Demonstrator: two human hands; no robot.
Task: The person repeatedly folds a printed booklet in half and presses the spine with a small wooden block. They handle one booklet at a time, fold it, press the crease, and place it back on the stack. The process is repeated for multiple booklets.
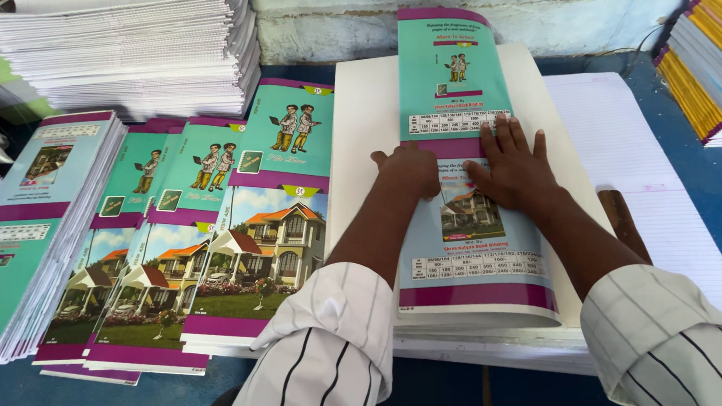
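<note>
a: where are the hands?

b: both rest on the printed cover sheet, the long teal and blue one with purple bands. the left hand presses down near the middle band with its fingers curled under, more fist than palm. the right hand lies flat beside it, fingers spread apart and pointing away. neither is clamped around anything; they only press on the sheet.

a: and where does the sheet lie?

b: on top of a cream stack of paper blocks in front of the person, its far end curling up toward the wall.

a: what is around it?

b: to the left, fanned piles of covers with house pictures. behind those, a tall heap of white pages. at the far right, a stack of bound books with yellow and purple edges, on a blue table.
</note>
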